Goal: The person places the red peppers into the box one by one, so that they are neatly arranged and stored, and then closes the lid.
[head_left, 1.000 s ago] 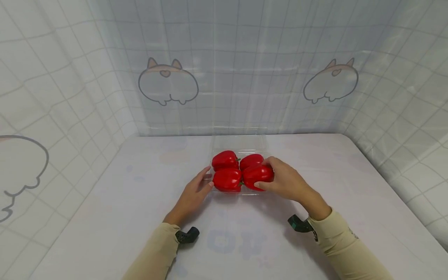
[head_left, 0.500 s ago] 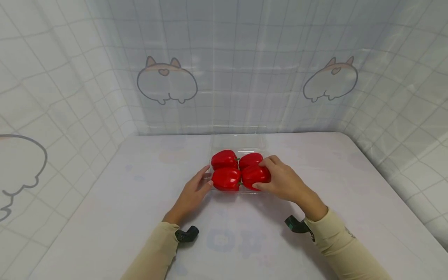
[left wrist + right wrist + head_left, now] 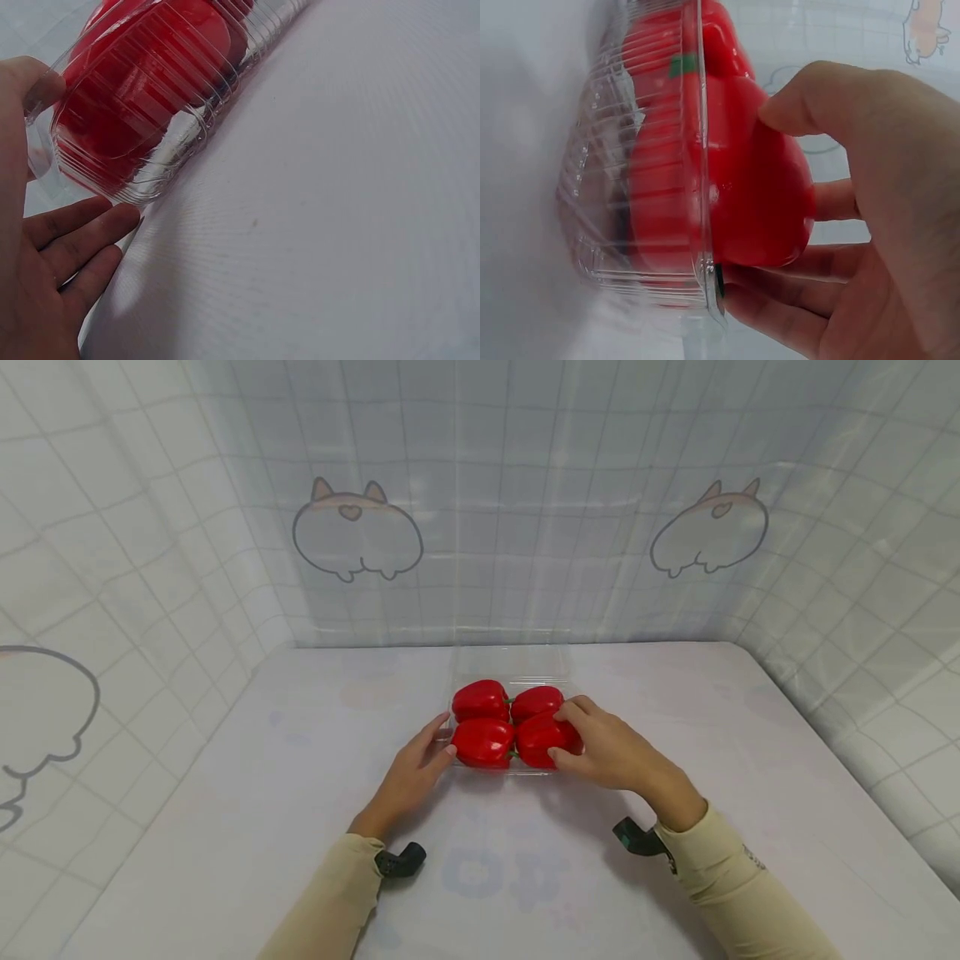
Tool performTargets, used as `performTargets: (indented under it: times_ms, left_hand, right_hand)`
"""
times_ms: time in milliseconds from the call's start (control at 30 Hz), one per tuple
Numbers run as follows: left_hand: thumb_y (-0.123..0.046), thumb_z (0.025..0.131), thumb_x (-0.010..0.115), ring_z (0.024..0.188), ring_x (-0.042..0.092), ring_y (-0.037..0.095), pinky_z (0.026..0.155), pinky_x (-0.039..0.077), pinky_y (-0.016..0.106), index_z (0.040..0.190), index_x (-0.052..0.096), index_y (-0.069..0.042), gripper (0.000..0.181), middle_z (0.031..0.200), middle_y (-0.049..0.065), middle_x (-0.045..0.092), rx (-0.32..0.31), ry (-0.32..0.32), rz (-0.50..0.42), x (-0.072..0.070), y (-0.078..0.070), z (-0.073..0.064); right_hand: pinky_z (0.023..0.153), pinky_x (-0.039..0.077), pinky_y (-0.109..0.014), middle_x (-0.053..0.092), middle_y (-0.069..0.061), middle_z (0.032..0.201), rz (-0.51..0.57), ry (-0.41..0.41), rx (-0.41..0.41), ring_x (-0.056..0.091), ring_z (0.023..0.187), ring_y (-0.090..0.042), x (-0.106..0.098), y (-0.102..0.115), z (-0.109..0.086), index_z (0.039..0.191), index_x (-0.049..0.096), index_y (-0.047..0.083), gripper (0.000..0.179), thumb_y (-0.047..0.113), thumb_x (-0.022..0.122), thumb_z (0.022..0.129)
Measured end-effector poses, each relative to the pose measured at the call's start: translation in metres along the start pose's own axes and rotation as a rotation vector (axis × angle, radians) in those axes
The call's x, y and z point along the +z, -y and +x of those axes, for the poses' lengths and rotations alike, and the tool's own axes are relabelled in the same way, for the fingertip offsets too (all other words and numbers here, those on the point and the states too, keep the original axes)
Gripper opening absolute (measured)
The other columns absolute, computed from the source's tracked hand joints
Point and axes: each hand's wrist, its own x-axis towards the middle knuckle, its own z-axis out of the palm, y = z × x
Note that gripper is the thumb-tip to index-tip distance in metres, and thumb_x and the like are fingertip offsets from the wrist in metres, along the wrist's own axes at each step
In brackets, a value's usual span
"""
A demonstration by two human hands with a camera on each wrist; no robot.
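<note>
Several red bell peppers lie in a clear plastic clamshell box [image 3: 491,771] in the middle of the table. My right hand [image 3: 611,750] holds the front right bell pepper [image 3: 542,742], thumb on its near side and fingers round the far side. In the right wrist view this bell pepper [image 3: 754,187] sits inside the box, bulging above the rim. At the box's left end is my left hand [image 3: 414,770], its fingers loosely extended along the wall. The left wrist view has the thumb [image 3: 45,86] at the rim beside the front left bell pepper [image 3: 127,90], with other fingertips near the box's lower corner.
The box's clear lid [image 3: 512,662] stands folded back behind the peppers. A pale printed cloth covers the table [image 3: 300,827]. White grid-patterned curtains [image 3: 510,527] with cartoon animal drawings enclose the back and both sides.
The front right bell pepper has shifted slightly left and settled lower in the box, the right hand moving with it. The left hand stays at the box's left end.
</note>
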Motion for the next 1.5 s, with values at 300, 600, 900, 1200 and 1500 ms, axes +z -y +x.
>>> performTargets:
  times_ms: [300,600,900,1200,1500]
  left_hand:
    - [-0.038,0.1,0.059,0.132,0.05,0.025,0.103,0.048,0.045,0.158,0.031,-0.029,0.065,0.15,0.005,0.048,0.014,0.001,-0.007,-0.001,0.0002,0.0008]
    - [-0.04,0.1,0.059,0.132,0.051,0.024,0.101,0.049,0.045,0.158,0.03,-0.03,0.065,0.15,0.004,0.048,0.016,-0.006,0.005,0.0007,0.001,-0.0002]
    - [-0.041,0.101,0.057,0.132,0.05,0.024,0.102,0.049,0.046,0.158,0.03,-0.03,0.064,0.149,0.004,0.048,0.015,-0.007,0.014,-0.0002,0.0003,0.0001]
    - [-0.043,0.1,0.058,0.132,0.05,0.024,0.101,0.049,0.046,0.158,0.03,-0.029,0.066,0.15,0.004,0.047,0.012,0.001,0.002,0.0009,0.0,0.001]
    - [-0.044,0.1,0.058,0.132,0.049,0.023,0.101,0.049,0.046,0.158,0.029,-0.031,0.066,0.15,0.002,0.047,0.0,0.001,0.005,0.0002,-0.0011,-0.0004]
  right_hand:
    - [0.082,0.059,-0.04,0.057,-0.01,0.124,0.023,0.016,-0.016,0.062,0.102,-0.024,-0.0042,0.0027,-0.0004,0.123,0.059,0.007,0.05,0.031,0.079,0.085]
    - [0.082,0.059,-0.038,0.057,-0.007,0.118,0.056,0.018,-0.028,0.062,0.1,-0.023,-0.0024,0.0009,-0.0001,0.121,0.06,0.007,0.049,0.03,0.082,0.084]
    - [0.081,0.059,-0.039,0.056,-0.007,0.118,0.073,0.023,-0.007,0.061,0.103,-0.024,-0.001,-0.0002,0.0002,0.121,0.059,0.007,0.051,0.03,0.084,0.082]
    - [0.08,0.059,-0.036,0.055,-0.006,0.114,0.033,0.017,-0.018,0.061,0.098,-0.022,0.0004,0.0016,0.0003,0.115,0.059,0.009,0.05,0.031,0.087,0.079]
    - [0.078,0.059,-0.034,0.055,-0.003,0.115,0.053,0.018,-0.016,0.061,0.098,-0.021,0.001,-0.0021,0.0015,0.112,0.062,0.012,0.05,0.034,0.089,0.077]
